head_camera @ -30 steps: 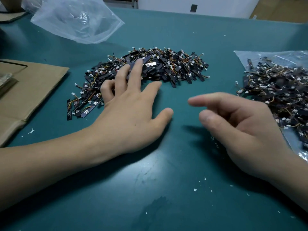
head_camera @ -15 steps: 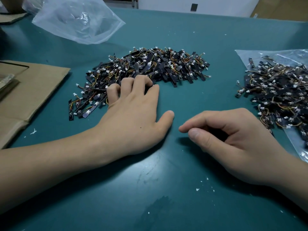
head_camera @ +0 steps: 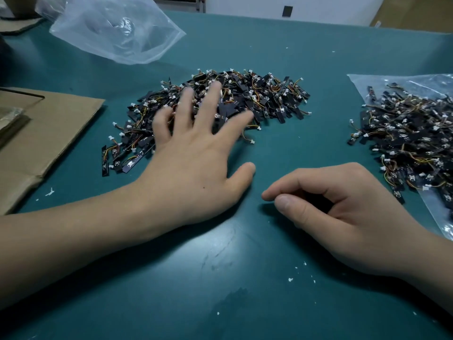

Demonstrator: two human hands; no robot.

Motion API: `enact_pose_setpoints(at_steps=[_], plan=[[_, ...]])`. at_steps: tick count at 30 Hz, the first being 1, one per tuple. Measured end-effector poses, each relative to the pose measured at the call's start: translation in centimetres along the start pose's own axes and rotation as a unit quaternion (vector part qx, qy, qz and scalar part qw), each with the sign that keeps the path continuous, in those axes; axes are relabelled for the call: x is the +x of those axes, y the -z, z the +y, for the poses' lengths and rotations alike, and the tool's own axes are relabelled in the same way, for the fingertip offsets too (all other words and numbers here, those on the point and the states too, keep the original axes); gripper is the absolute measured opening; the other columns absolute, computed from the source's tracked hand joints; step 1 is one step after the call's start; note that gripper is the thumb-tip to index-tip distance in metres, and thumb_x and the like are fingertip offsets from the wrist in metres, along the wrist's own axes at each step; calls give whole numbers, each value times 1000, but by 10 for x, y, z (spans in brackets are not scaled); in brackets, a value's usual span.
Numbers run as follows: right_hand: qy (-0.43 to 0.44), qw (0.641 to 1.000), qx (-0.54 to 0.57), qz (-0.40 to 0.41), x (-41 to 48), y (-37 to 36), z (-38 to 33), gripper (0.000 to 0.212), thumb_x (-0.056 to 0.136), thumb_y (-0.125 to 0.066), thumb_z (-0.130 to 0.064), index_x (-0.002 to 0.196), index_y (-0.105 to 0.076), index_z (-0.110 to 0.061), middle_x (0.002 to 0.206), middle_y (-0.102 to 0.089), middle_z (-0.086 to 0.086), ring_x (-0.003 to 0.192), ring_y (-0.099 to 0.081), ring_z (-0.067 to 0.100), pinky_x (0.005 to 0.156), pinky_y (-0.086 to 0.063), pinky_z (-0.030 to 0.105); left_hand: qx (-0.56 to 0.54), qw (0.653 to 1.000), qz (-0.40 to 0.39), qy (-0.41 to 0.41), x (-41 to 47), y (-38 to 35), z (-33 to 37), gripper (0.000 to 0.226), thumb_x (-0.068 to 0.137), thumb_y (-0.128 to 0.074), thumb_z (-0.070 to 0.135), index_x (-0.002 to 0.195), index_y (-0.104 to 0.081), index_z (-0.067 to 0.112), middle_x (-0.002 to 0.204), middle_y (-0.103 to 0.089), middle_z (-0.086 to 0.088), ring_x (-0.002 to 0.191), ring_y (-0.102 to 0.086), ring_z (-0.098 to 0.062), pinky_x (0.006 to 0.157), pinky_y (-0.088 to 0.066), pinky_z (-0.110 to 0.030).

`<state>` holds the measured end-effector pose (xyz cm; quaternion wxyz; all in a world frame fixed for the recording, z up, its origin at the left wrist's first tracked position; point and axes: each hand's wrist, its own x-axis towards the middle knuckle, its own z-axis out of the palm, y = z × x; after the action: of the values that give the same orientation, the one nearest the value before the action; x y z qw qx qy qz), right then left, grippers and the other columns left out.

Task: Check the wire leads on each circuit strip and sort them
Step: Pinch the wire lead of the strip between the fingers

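Observation:
A large heap of black circuit strips with coloured wire leads and white plugs lies in the middle of the green table. My left hand reaches over its near edge, fingers spread straight and blurred, touching the strips. A second heap of strips lies on a clear plastic bag at the right. My right hand rests on the table between the heaps, fingers loosely curled, thumb near the forefinger, with nothing seen in it.
An empty clear plastic bag lies at the back left. Flattened brown cardboard covers the left edge of the green table. Small white scraps dot the near tabletop.
My left hand's fingers, curled at the heap's edge half a second ago, have stretched out over the strips again. My right hand has drawn back toward me and curled.

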<state>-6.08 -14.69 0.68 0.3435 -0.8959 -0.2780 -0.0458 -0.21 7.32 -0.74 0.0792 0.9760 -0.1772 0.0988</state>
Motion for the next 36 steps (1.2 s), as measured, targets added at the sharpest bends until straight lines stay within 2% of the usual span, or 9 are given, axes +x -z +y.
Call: enact_pose_setpoints(at_steps=[3, 6, 11, 16, 19, 23, 27, 31, 36], plan=[[-3, 1000, -8, -6, 0, 0, 0, 14, 96, -65, -30, 99, -79, -29, 70, -66, -22, 62, -62, 4, 59, -42, 14, 20, 996, -60, 57, 7, -1, -6, 95, 80, -19, 83, 160, 0, 36, 172, 3, -4, 158, 5, -36, 123, 0, -64], [-3, 1000, -9, -11, 0, 0, 0, 14, 96, -65, -30, 99, -78, -29, 73, -69, -19, 64, -64, 6, 61, -46, 18, 11, 998, -65, 16, 4, 1, -6, 86, 84, -17, 77, 159, -14, 34, 169, -16, 1, 157, -9, -31, 124, -10, -60], [3, 1000, -15, -7, 0, 1, -1, 13, 96, -65, -29, 99, -78, -29, 72, -68, -19, 63, -63, 4, 61, -45, 17, -61, 991, -13, -118, -2, 7, -2, 63, 90, -41, 56, 150, -39, 37, 164, -30, 12, 151, -28, -15, 119, -23, -46], [6, 1000, -17, -3, 0, 1, -1, 13, 96, -66, -28, 99, -78, -29, 73, -66, -25, 65, -63, 0, 61, -42, 11, -20, 999, -37, 4, -2, 3, -1, 78, 86, -30, 69, 157, -18, 39, 172, 3, 6, 159, -1, -31, 122, -2, -66], [7, 1000, -13, -3, 0, 1, -1, 14, 98, -65, -31, 99, -78, -29, 75, -69, -22, 66, -64, 3, 61, -45, 14, -55, 997, -58, -15, -1, 3, -3, 81, 87, -29, 68, 159, -11, 36, 172, 11, 8, 159, 4, -26, 124, -8, -66], [7, 1000, -6, -3, 0, 1, -1, 17, 98, -61, -34, 99, -77, -29, 74, -68, -20, 64, -63, 5, 61, -46, 18, -105, 986, -15, -125, -6, 7, 0, 73, 90, -44, 55, 157, -28, 32, 173, -1, 4, 160, -2, -20, 126, -13, -59], [1, 1000, -11, 0, -1, 0, 0, 14, 97, -64, -33, 99, -78, -29, 74, -68, -20, 65, -63, 5, 61, -45, 17, -30, 998, -26, -55, -6, 9, 3, 69, 90, -32, 62, 152, -36, 33, 168, -23, 6, 157, -13, -21, 125, -1, -62], [0, 1000, -14, 19, -1, -1, 0, 13, 95, -66, -28, 96, -79, -28, 69, -65, -19, 59, -59, 5, 57, -42, 13, -51, 993, 32, -97, -7, 10, 3, 28, 93, -46, 42, 116, -61, 38, 136, -53, 17, 137, -41, -17, 118, -14, -54], [-26, 998, -11, 64, -2, -3, 1, 8, 93, -68, -27, 93, -76, -28, 62, -61, -10, 53, -53, 10, 53, -38, 14, -90, 981, 121, -119, -8, 8, 6, 9, 93, -59, 37, 99, -66, 38, 131, -56, 19, 131, -45, -18, 104, -19, -47]])
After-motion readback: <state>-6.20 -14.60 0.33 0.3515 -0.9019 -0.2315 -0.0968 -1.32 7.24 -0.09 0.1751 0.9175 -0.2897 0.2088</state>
